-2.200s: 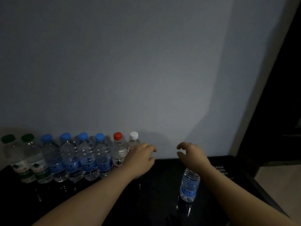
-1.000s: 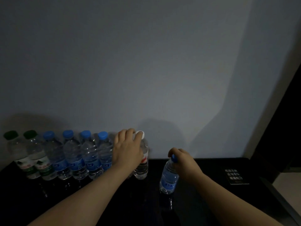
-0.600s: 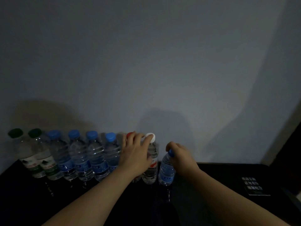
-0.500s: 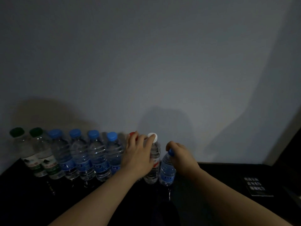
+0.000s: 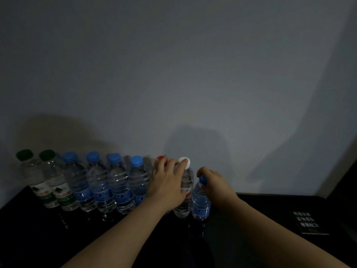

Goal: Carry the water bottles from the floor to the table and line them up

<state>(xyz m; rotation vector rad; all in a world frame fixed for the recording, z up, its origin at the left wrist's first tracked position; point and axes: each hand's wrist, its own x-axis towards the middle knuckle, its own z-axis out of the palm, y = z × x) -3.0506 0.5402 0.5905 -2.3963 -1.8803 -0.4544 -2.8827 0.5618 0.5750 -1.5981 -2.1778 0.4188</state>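
A row of water bottles stands on the black table [image 5: 260, 213] against the wall: two green-capped bottles [image 5: 49, 182] at the left, then several blue-capped bottles [image 5: 100, 188], a red-capped bottle [image 5: 160, 160] and a white-capped bottle [image 5: 186, 190]. My left hand [image 5: 168, 182] rests over the red-capped and white-capped bottles, fingers on their tops. My right hand [image 5: 216, 182] grips the cap of a small blue-capped bottle [image 5: 201, 204] standing at the row's right end, touching the white-capped bottle.
A grey wall [image 5: 173, 74] rises right behind the row. A small dark card with pale print [image 5: 309, 222] lies on the table at the right. A dark doorway edge [image 5: 347, 180] borders the far right.
My right hand has slid the small blue-capped bottle leftward up against the white-capped bottle. My left hand stayed on the red and white caps.
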